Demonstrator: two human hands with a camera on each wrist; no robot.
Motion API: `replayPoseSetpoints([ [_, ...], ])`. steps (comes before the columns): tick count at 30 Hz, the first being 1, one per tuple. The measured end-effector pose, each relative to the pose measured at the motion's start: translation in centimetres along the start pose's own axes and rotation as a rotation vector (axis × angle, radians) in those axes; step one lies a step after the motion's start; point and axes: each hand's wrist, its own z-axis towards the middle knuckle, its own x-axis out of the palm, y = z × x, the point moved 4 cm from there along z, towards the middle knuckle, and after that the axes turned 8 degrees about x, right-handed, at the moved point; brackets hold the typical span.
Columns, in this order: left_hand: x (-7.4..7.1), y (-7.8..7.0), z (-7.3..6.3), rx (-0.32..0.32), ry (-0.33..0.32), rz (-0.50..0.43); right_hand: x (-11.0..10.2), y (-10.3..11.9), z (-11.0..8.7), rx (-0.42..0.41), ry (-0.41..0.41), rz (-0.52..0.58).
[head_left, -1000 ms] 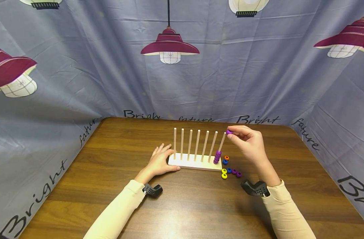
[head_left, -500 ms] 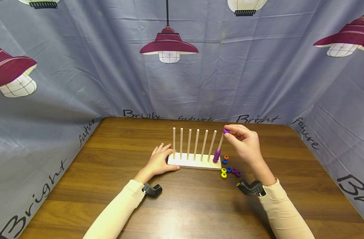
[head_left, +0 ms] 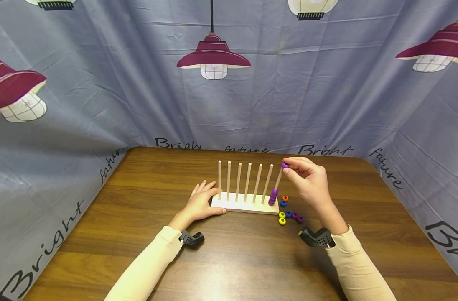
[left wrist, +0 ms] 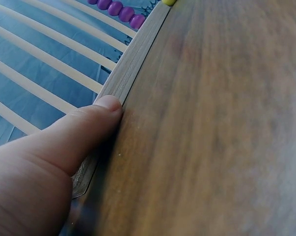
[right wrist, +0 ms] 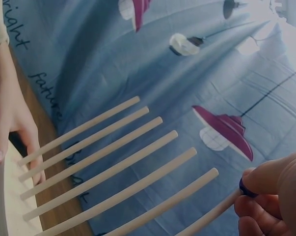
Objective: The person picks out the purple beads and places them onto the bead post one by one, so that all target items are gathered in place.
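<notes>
Head view first: what about the right hand (head_left: 311,179)?

Pinching a round, glossy purple bead (head_left: 285,165) between thumb and fingertips, right at the top of the far-right rod (head_left: 278,179). Cannot tell whether threaded on or only touching; partly hidden by the fingers.

And the left hand (head_left: 200,204)?

Clasping the left end of the wooden stand (head_left: 251,206), with thumb straight along the near long side and fingers spread past the far one. Fine grain along that near side in the left wrist view.

Shaped how?

Like a comb: long flat base, seven slim round rods in one row, all pale, smooth and unpainted. At the foot of the far-right rod, a stack of purple beads (head_left: 273,197). Placed toward the far edge of the brown, wood-grained table (head_left: 229,259), about midway between left and right edges.

Any loose beads?

By the base's near right corner, two yellow beads (head_left: 282,221), a blue bead (head_left: 288,214) and two darker purple ones (head_left: 301,219). Beside the right short edge, an orange bead (head_left: 285,198) touching another blue one (head_left: 283,204).

Behind everything?

Creased grey-blue cloth (head_left: 259,113), printed with maroon lamps.
</notes>
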Motion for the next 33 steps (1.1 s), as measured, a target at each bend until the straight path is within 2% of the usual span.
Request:
replayPoseSetpoints([
  [15,0.01,0.04,0.03,-0.014,0.007,-0.006,0.11,-0.24,0.03,-0.038,-0.013,0.006],
  [33,0.1,0.09,0.03,-0.01,0.013,0.005,0.16,-0.34,-0.1,-0.057,-0.008,-0.06],
])
